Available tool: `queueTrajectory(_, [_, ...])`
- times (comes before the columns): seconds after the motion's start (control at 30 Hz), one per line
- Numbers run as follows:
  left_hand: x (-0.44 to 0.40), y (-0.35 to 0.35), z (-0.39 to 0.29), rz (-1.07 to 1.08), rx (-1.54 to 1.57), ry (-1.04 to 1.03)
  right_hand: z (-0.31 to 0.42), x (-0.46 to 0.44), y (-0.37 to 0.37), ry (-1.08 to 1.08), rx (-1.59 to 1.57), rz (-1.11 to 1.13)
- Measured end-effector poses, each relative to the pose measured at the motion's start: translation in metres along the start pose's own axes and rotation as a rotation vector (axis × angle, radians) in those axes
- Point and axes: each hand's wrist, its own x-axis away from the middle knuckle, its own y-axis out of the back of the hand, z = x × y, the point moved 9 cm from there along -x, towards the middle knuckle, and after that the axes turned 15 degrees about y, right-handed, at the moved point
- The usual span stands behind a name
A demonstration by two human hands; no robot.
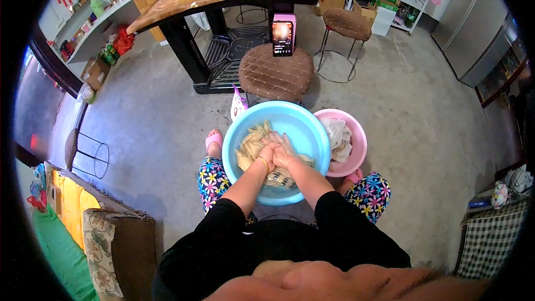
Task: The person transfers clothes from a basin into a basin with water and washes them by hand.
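Two hands work together near the middle of the basin (304, 127); the left hand (267, 154) bears against the right hand (283, 150), with tan cloth (248, 147) under and around them; whether the fingers are clenched on a fold or only pressed to it, I cannot tell; the cloth lies inside the basin, bunched toward its left, one patterned part toward its near side; for good rubbing, I would gather a small fold, work it between the palms, keep it below the rim to limit splashing, then turn to a fresh patch; just right of the basin sits the tub (362, 135) with whites (337, 135); beyond the basin stands the stool (276, 73), bearing a phone (283, 39).
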Motion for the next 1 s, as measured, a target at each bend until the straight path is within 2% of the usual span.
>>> queueTrajectory(0.17, [0.011, -0.001, 0.003, -0.084, -0.052, 0.083, 0.000, 0.001, -0.004, 0.017, 0.105, 0.017])
queueTrajectory(0.27, [-0.006, 0.014, 0.007, 0.010, -0.053, 0.128, -0.003, 0.001, -0.002, 0.027, 0.084, -0.004])
queueTrajectory(0.37, [0.016, -0.007, 0.004, -0.009, -0.043, 0.120, -0.001, 0.004, 0.006, 0.025, 0.032, -0.004])
queueTrajectory(0.47, [0.013, -0.012, 0.011, 0.105, -0.021, 0.174, 0.004, 0.004, 0.012, 0.018, 0.077, -0.010])
queueTrajectory(0.53, [0.006, -0.005, 0.011, 0.083, -0.028, 0.147, 0.004, 0.002, 0.006, 0.025, 0.191, 0.003])
queueTrajectory(0.77, [0.002, -0.002, 0.013, 0.065, -0.030, 0.184, -0.005, 0.001, 0.000, 0.035, 0.074, -0.019])
queueTrajectory(0.87, [0.009, 0.001, 0.012, -0.043, -0.034, 0.194, 0.003, 0.005, 0.012, 0.010, 0.053, 0.038])
queueTrajectory(0.93, [0.001, 0.007, 0.009, -0.007, -0.014, 0.136, 0.007, 0.006, 0.017, -0.004, 0.045, 0.058])
queueTrajectory(1.0, [-0.009, 0.015, 0.007, 0.031, 0.001, 0.125, 0.000, 0.002, 0.004, 0.038, 0.075, -0.013])
